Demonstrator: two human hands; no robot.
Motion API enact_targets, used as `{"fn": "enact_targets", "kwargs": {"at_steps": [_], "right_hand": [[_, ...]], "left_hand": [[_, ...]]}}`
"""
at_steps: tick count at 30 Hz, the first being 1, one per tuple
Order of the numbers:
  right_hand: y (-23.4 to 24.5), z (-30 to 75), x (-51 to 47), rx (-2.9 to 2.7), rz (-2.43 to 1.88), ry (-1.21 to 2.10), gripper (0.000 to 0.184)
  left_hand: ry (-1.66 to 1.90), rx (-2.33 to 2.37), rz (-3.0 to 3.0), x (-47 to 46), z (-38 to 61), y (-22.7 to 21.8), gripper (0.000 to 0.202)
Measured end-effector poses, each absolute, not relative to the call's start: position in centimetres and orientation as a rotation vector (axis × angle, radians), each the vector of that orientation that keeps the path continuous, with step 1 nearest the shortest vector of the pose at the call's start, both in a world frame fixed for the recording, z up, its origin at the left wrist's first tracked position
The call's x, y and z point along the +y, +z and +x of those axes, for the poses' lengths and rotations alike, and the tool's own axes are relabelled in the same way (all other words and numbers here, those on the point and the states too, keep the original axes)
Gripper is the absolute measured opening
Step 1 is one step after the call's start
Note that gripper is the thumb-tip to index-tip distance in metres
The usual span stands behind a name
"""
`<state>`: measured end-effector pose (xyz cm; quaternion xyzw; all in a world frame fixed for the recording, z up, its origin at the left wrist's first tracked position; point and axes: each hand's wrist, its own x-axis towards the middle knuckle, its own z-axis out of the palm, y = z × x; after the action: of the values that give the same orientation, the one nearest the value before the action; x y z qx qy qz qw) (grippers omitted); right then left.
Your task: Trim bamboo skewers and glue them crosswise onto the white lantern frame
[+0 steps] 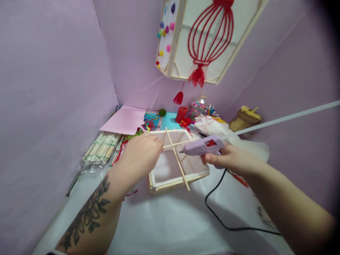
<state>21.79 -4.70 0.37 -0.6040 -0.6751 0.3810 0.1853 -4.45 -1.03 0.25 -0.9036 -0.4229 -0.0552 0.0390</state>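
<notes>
My right hand [223, 157] is wrapped round a lilac hot glue gun [203, 145], with a long pale glue stick [281, 120] running out of its back to the upper right. The gun's nozzle points left, over a box-shaped frame [170, 187] with pale wooden edges and white sides. Two thin wooden sticks cross over the frame's open top; the long one [180, 166] overhangs the near edge. My left hand [145, 152] is closed at the left end of the crosswise stick [168, 146], its fingertips partly hidden.
A decorated lantern [209, 39] with red yarn and pompoms hangs overhead. Bagged sticks [101, 150] and pink paper [124, 120] lie left. Behind are a red roll [181, 114] and a pompom jar [196, 109]; a brown cup [244, 118] stands right. A black cord [212, 196] trails across the table.
</notes>
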Motion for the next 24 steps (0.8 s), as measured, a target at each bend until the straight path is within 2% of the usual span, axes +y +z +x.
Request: {"fn": "enact_targets", "kwargs": {"at_steps": [6,24], "right_hand": [[-0.64,21.89,-5.06,-1.64,-1.645,1.208,0.048],[-0.66,21.64,-4.88,-1.602,-1.625,1.284,0.043]], "left_hand": [[-0.173,-1.258,-2.806,-1.2,-4.24,0.46,0.024],[-0.196,-1.228,-2.801,-1.27,-4.11,0.36,0.023]]}}
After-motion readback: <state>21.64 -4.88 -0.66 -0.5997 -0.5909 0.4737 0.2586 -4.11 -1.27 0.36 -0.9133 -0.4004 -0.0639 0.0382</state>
